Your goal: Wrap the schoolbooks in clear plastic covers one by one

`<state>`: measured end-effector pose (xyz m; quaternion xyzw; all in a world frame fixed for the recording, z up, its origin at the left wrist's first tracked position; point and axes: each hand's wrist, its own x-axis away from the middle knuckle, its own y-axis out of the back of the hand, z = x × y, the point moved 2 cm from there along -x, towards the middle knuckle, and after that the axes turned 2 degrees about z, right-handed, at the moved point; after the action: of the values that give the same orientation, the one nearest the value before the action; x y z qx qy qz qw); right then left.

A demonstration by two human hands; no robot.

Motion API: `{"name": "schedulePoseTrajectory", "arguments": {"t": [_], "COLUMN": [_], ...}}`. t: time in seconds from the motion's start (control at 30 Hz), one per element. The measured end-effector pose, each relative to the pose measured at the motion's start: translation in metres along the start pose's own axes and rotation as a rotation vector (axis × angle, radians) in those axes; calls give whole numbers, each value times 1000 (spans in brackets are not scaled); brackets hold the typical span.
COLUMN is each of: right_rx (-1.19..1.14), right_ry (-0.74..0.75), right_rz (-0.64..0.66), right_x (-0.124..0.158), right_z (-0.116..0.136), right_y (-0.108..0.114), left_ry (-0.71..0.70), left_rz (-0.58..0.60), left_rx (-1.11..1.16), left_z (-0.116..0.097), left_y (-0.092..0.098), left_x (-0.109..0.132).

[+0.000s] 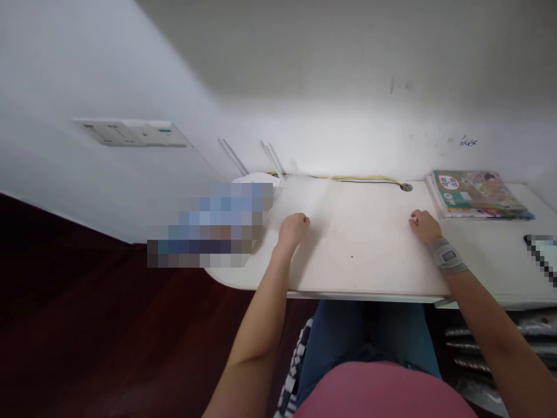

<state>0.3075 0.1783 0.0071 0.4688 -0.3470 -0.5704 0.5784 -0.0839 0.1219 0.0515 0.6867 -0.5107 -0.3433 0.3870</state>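
Observation:
My left hand [295, 228] is curled into a loose fist above the white desk [365, 244], left of the middle. No object shows in its fingers. Beside it a pale, see-through-looking patch [315, 197] lies toward the wall; I cannot tell whether it is a sheet or just light and shadow. Over the right part of the desk, my right hand [425, 226] is loosely closed, its fingertips bent in and nothing visible in them. A grey band with a square face [449, 255] wraps that wrist. The stack of books [478, 194] is just to its right.
At the desk's left end a blurred-out bluish item [217, 220] stands before a white device with antennas [256, 177]. Yellow and black cables run along the wall into a round hole [406, 187]. A blurred screen-like object [546, 255] lies far right. A socket panel [134, 133] is on the left wall.

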Motion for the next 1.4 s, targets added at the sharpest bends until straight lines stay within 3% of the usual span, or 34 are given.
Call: {"name": "schedulePoseTrajectory", "arguments": {"t": [0.1,0.17,0.2,0.3,0.4,0.47,0.57,0.63,0.7,0.77,0.87,0.93,1.03,1.17,1.4], "right_rx": [-36,-100,-240,-580,-591,-445,-132,27,121,171,194,206,245,269,265], "right_ry": [105,212,286,312,220,192,157,121,121,167,274,334,367,379,367], "right_rz": [40,56,21,-155,-440,-604,-701,-726,-742,-713,-569,-437,-213,-33,-35], "right_x": [23,46,59,90,105,109,117,125,137,151,172,183,188,181,172], "right_z": [36,73,93,133,134,119,91,72,57,44,31,24,13,4,14], "right_y": [-11,-25,-31,-37,-13,16,55,69,73,67,46,31,12,3,3], "left_ry": [5,-14,-64,-276,-332,-292,-209,-127,-33,33,109,141,62,-26,23], "left_rz": [-65,-99,-91,-46,-41,-69,-195,-293,-300,-185,-62,-50,-77,-123,-93], "left_rx": [33,101,170,543,864,987,1028,1023,985,853,429,124,-151,-307,-375], "left_z": [-26,-58,-76,-127,-147,-141,-114,-90,-64,-41,-13,-2,3,5,5], "left_y": [5,5,5,15,35,44,44,35,23,9,-12,-24,-36,-39,-33], "left_x": [12,27,37,74,110,126,133,131,128,126,127,131,134,132,128]}}
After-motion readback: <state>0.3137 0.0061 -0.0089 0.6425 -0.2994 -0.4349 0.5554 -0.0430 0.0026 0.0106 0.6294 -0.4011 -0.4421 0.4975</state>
